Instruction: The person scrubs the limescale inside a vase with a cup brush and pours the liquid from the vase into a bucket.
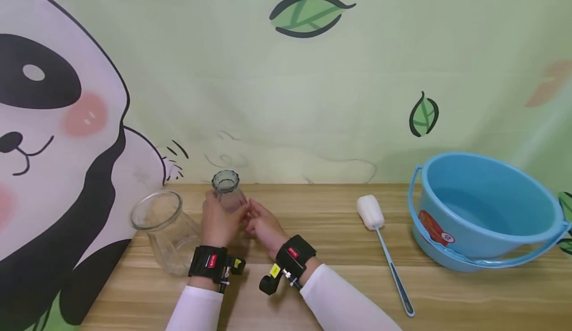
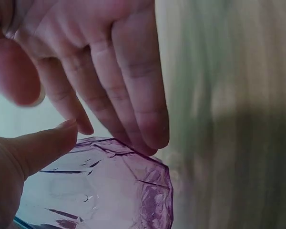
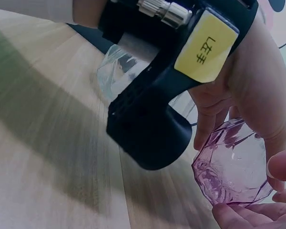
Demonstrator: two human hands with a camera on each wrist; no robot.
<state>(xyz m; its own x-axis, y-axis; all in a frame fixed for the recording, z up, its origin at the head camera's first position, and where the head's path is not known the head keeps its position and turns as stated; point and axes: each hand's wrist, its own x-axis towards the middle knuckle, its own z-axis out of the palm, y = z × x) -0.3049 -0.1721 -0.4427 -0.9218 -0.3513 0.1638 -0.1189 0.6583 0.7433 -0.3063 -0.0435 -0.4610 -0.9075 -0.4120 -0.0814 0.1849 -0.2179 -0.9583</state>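
A faceted glass vase with a bluish scalloped rim and a purple-tinted lower body is between both hands. My left hand grips it round the side; in the left wrist view its thumb lies against the glass. With fairly straight fingers, my right hand touches the vase's right side. Its thumb is apart from the glass in the left wrist view. Whether the vase's base rests on the table is hidden. A larger clear glass jar with a wide rim stands just left of my left hand.
On the right lies a sponge brush with a white head and long blue handle. Beyond it stands a blue bucket, its handle lowered at the front. A panda-printed cloth hangs behind the wooden table.
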